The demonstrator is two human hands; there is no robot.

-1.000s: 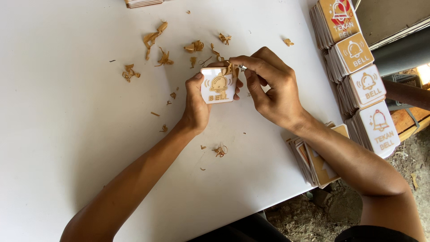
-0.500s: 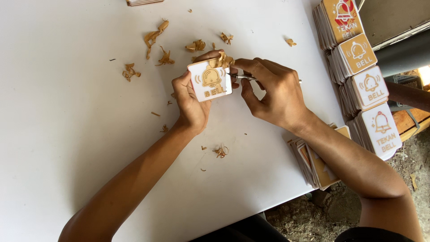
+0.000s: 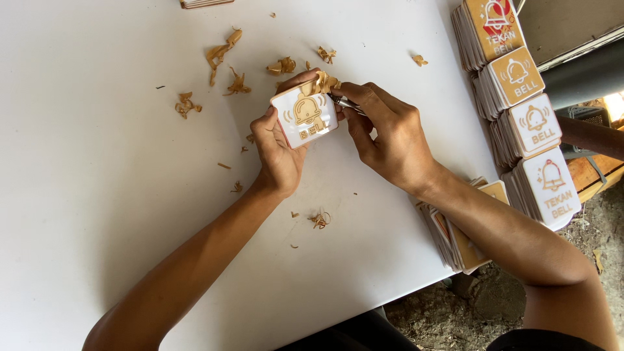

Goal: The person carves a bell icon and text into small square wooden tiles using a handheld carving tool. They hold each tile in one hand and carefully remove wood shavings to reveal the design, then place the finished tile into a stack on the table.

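My left hand (image 3: 278, 153) holds up a small square white plaque (image 3: 304, 118) with a tan bell symbol and tan lettering on its face. My right hand (image 3: 383, 133) grips a thin metal tool (image 3: 344, 103) whose tip meets the plaque's upper right edge. A curl of peeled tan film (image 3: 322, 83) sticks up from the plaque's top edge, just above the tool tip. Both hands hover over a white table (image 3: 97, 195).
Tan peeled scraps (image 3: 224, 55) lie scattered over the table's far part, and a few more scraps (image 3: 318, 220) near my forearms. Stacks of similar plaques (image 3: 520, 97) line the right edge. Another stack (image 3: 455, 237) sits under my right forearm. Bare ground lies beyond the table edge.
The plaque has tilted and shifted slightly left and up in my left hand. My right hand has followed with the tool, and the tan film curl has lifted at the top edge.
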